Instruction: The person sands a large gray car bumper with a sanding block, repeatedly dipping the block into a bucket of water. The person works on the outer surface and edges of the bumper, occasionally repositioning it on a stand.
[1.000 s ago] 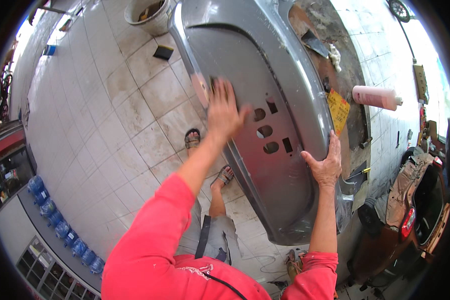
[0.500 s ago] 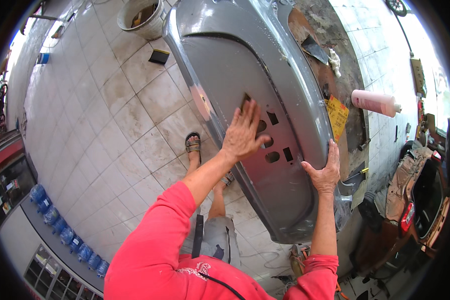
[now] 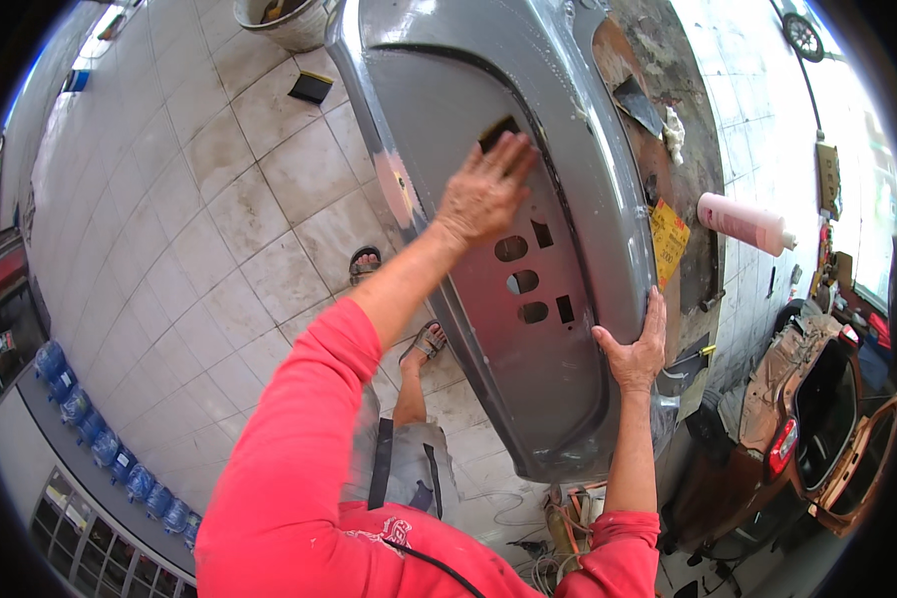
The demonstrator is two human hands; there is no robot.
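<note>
A grey bumper spans the view from 12 o'clock down to 5 o'clock, its recessed face with the cut-outs turned up, likely so that the surface sits squarely within reach. The left hand, near 12 o'clock, lies flat on that face above the cut-outs, its fingers stretched out and close together over a dark pad that juts past their tips; the flat palm probably spreads the pressure evenly, though blur means I cannot tell whether the fingers also clamp the pad. The right hand, at about 3 o'clock, rests on the bumper's far edge with thumb and fingers well apart, thumb toward the recessed face and fingers along the rim, seemingly to steady the piece against pushing. Just beyond those fingertips, toward 1 o'clock, a yellow sheet lies beside the bumper by the stained worktop, perhaps kept handy there; a pink bottle lies farther out at 2 o'clock. At 11 o'clock, another dark pad lies on the tiled floor near a pale bucket, possibly as a spare.
</note>
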